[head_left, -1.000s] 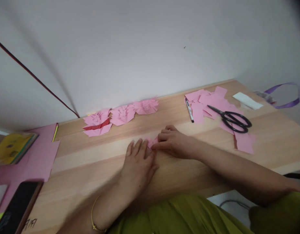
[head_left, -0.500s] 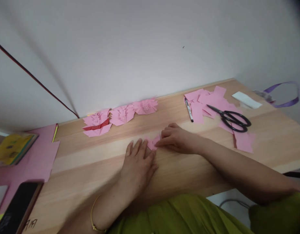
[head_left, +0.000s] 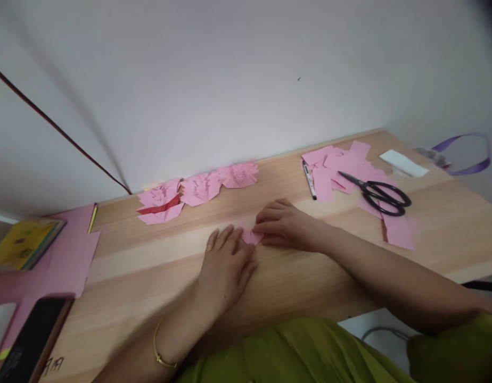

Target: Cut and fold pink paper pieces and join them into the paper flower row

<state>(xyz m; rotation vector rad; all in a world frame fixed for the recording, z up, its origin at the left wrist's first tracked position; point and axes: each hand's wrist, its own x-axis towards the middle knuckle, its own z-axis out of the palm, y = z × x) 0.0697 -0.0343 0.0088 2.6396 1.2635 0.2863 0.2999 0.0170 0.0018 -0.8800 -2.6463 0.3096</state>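
A small folded pink paper (head_left: 251, 235) lies on the wooden table (head_left: 294, 276) in front of me. My left hand (head_left: 226, 266) rests flat beside it, fingers stretched out and touching its left edge. From the right, my right hand (head_left: 284, 226) has its fingers bent together and pressed on the paper's right side. Most of the paper is hidden under the two hands.
Folded pink paper pieces (head_left: 198, 190) line the wall edge. Black scissors (head_left: 379, 194) lie on loose pink scraps (head_left: 400, 232), with a pen (head_left: 309, 181) beside them. At the left are a pink sheet (head_left: 66, 255), a yellow book (head_left: 24, 242) and a phone (head_left: 30, 335). A purple ribbon (head_left: 465, 154) lies far right.
My right hand has slid a little to the left over the paper, and a bit more of the pink paper shows between the hands. The left hand has barely moved.
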